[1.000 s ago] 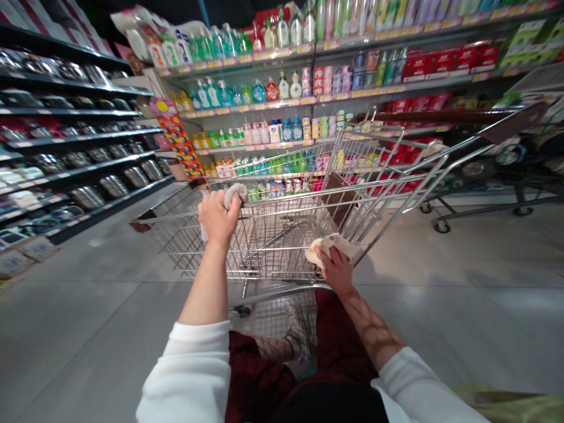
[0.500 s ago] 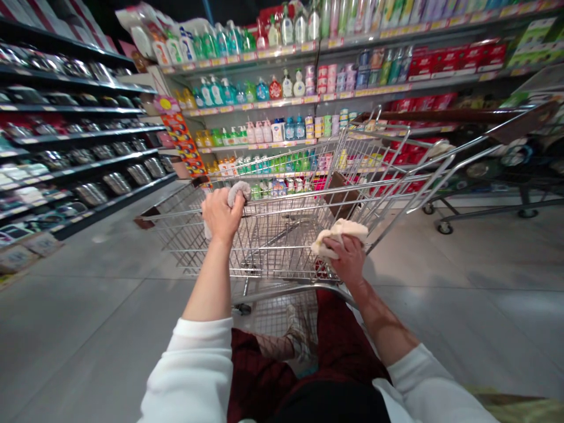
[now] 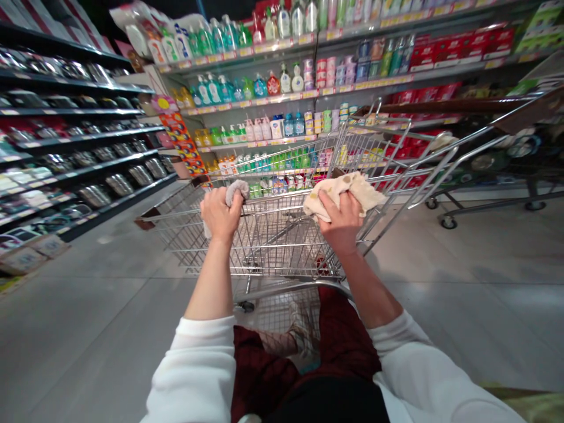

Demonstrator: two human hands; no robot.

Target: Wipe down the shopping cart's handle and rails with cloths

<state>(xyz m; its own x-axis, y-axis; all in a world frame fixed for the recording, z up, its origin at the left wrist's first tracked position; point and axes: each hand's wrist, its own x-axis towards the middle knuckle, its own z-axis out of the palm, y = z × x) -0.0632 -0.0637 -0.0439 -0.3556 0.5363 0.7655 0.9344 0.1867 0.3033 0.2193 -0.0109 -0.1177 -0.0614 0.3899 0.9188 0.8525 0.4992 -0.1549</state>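
Note:
A wire shopping cart (image 3: 273, 252) stands sideways before me. My left hand (image 3: 220, 214) is closed round a grey cloth (image 3: 237, 191) on the cart's near top rim, toward its left end. Farther right, my right hand (image 3: 341, 220) grips a cream cloth (image 3: 339, 191) with darker spots, its fingers pressing the cloth against the same rim near the handle end. Part of the rim under both cloths is hidden. The cart's basket shows bare wire mesh between my hands.
Behind the cart, a shelf (image 3: 282, 103) carries rows of pump bottles, jars and boxes. Steel pots fill the shelves (image 3: 79, 150) on the left. A second cart (image 3: 467, 211) with wheels stands at right. Grey tiled floor (image 3: 106, 329) surrounds me.
My right hand has moved up with the cream cloth, from the cart's side wires to the top rim. The left hand has stayed in nearly the same place.

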